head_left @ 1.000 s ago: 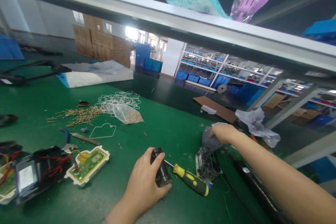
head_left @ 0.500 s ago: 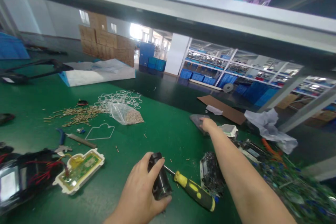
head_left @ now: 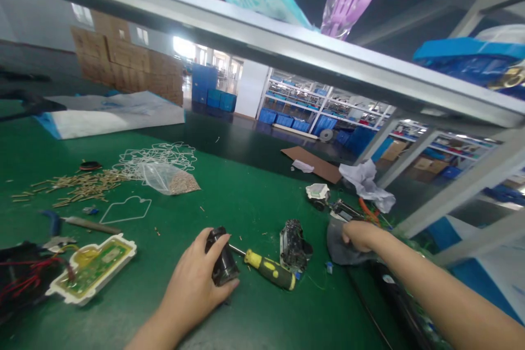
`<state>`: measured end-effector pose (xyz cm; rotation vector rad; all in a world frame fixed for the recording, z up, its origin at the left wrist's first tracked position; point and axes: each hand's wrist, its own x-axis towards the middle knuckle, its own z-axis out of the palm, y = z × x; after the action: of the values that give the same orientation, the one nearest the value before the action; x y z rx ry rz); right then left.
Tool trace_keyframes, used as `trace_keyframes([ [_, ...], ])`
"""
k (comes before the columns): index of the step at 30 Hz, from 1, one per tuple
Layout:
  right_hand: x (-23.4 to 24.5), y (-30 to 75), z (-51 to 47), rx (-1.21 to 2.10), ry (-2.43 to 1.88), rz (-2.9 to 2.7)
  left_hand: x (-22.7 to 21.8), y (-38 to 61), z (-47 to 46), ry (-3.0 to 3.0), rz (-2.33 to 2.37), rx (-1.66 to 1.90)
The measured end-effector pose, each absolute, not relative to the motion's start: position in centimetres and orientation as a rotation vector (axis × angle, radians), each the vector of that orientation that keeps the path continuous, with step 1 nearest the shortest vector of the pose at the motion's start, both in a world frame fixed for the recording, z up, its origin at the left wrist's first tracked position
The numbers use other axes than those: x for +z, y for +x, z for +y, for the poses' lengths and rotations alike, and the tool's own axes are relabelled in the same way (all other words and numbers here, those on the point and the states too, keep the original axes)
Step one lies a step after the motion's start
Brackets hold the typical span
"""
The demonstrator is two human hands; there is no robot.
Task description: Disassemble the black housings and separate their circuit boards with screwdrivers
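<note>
My left hand [head_left: 197, 270] is wrapped round a black cylindrical part [head_left: 222, 262], tilted above the green table. Just right of it lies a screwdriver [head_left: 270, 270] with a yellow and black handle. My right hand [head_left: 360, 234], out to the right, pinches a dark grey cloth [head_left: 342, 246], which hangs against the heap of parts there. Between the hands sits a black part wrapped in shiny film [head_left: 293, 246]. A small white housing [head_left: 318, 191] stands behind the cloth.
On the left are a white housing with a circuit board [head_left: 98, 268], brass screws [head_left: 82, 186], a clear bag [head_left: 168, 178], white wire-like rings [head_left: 156, 156] and pliers [head_left: 55, 229]. A shelf beam [head_left: 254, 46] crosses overhead. Crumpled white wrapping [head_left: 365, 183] lies at the right.
My right hand has drawn the grey cloth from the table's middle to the right and nearer me. The view has turned right. My left hand still grips the black cylinder.
</note>
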<state>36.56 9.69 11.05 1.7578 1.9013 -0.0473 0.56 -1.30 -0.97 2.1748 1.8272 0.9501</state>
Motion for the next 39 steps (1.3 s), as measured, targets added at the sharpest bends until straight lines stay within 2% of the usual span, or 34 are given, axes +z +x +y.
trace_keyframes([
  [5,14.0,36.0,8.4,0.123,1.736,1.935,-0.8,0.5,-1.4,2.184,1.834,0.896],
  [11,12.2,33.6,5.6,0.001,1.512,2.032,-0.8,0.4,-1.4,2.204,1.825,0.871],
  [15,13.2,33.4,3.2,0.113,1.562,1.898,-0.9,0.4,-1.3,2.213,1.822,0.88],
  [19,15.0,30.8,0.1,0.19,1.532,2.009,-1.0,0.3,-1.3,2.221,1.827,0.871],
  [24,13.2,25.8,-2.2,0.103,1.485,2.116,-0.9,0.4,-1.3,2.21,1.825,0.864],
  [32,10.1,25.3,4.6,0.296,1.783,2.059,-0.8,0.5,-1.4,2.2,1.816,0.897],
  [39,11.0,25.2,9.1,0.395,1.995,2.065,-0.7,0.5,-1.3,2.21,1.801,0.908],
])
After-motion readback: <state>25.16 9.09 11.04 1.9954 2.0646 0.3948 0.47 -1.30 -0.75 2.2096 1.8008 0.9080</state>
